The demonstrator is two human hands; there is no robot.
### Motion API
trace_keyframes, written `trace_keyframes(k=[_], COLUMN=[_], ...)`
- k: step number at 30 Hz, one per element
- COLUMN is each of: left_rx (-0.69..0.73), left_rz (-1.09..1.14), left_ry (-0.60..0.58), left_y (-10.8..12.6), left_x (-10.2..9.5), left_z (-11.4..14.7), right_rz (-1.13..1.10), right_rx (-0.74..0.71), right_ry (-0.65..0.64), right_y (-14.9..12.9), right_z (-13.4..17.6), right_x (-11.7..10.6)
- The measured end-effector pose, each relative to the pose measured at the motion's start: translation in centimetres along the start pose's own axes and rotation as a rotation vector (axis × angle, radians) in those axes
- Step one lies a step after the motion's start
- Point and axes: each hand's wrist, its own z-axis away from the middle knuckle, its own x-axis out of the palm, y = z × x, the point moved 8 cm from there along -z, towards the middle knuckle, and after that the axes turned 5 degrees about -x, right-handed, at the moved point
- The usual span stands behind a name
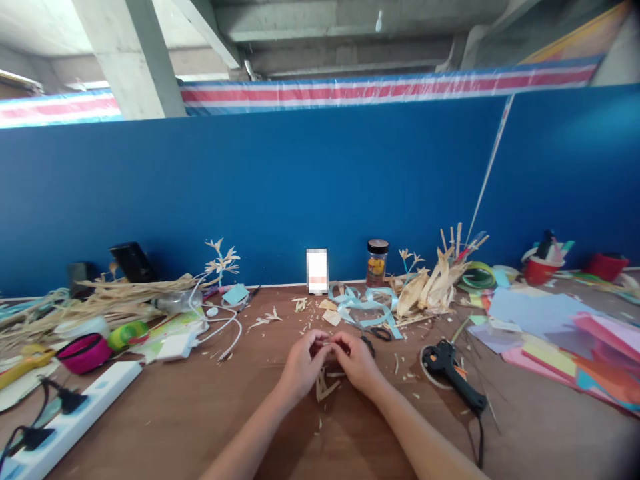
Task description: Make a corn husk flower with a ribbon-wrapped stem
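My left hand (305, 358) and my right hand (356, 361) meet above the middle of the brown table, fingertips pinched together. Whatever lies between the fingers is too small and hidden to name. Just below them, dry pale strips that look like corn husk (324, 388) lie on the tabletop, with small scraps around. Black-handled scissors (381, 333) rest beyond my right hand, partly hidden by it. A light blue ribbon (363, 307) lies in loose loops behind the hands, beside small cut husk pieces (331, 317).
A black glue gun (453, 375) lies at right with its cord, near coloured paper sheets (540, 310). A lidded jar (377, 263) and a husk bundle (433, 290) stand at the back. At left are a white power strip (95, 407), a pink band (84, 353) and a white cable (235, 337).
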Motion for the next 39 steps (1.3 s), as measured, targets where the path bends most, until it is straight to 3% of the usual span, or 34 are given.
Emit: trace_keyframes(k=[5,9,18,26,32,35,39], left_rx=[-0.211,-0.311,-0.274,-0.277,-0.341,-0.375,-0.398], left_rz=[0.440,0.648,0.641,0.660,0.807,0.833,0.760], left_ry=[-0.021,0.058,0.025,-0.027,-0.069,0.037,0.236], left_y=[-2.8,-4.3,-3.7,-3.0,-2.4,-2.8,-4.2], left_x=[1.3,1.2,0.7,1.1,1.4,0.1,-2.6], left_z=[0.4,0.7,0.7,1.1,1.4,1.1,0.5], right_rz=[-0.274,-0.430,-0.431,-0.375,-0.342,-0.290,-0.177], right_rx=[0.219,0.346,0.340,0.283,0.209,0.183,0.195], right_ry=[0.012,-0.012,-0.085,-0.070,-0.115,-0.097,0.145], right_y=[1.9,2.4,1.4,1.3,0.3,0.4,1.5], right_z=[0.2,0.8,1.3,1.2,1.2,0.9,0.3], right_x=[0.6,1.6,2.3,2.2,2.5,2.0,-1.2])
